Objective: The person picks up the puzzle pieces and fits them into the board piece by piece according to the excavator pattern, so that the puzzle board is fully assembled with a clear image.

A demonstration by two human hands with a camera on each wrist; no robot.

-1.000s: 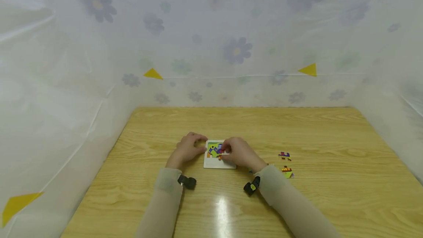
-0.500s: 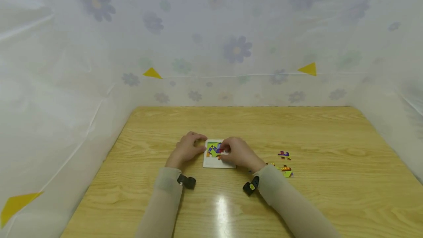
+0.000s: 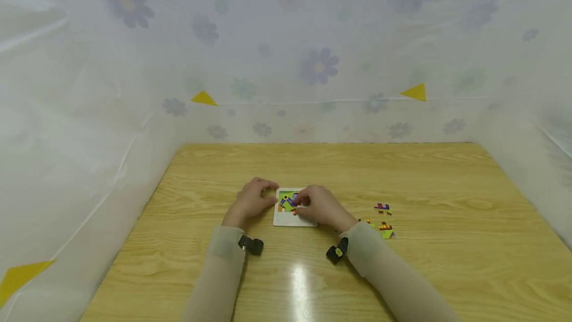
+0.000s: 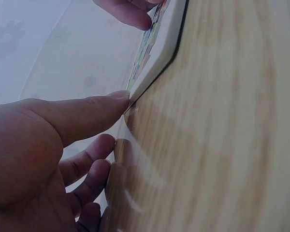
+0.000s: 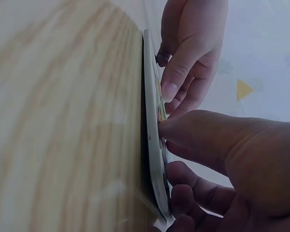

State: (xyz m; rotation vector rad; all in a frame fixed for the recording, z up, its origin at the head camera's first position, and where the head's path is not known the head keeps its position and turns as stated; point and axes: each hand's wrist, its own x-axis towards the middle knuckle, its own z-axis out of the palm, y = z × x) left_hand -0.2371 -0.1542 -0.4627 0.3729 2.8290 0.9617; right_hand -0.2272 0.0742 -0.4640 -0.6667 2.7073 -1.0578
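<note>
table (image 3: 286, 277): wood-grained, across the lower half of the frame.
right hand (image 3: 323, 206): at centre, bent fingers and thumb slightly parted over the white puzzle tray (image 3: 284, 219); whether they pinch a piece cannot be told.
left hand (image 3: 253, 200): left of centre, fingers spread, clasping nothing, thumb touching tray's edge.
tray: flat at centre, between hands.
loose pieces (image 3: 383, 208): right of centre.
</note>
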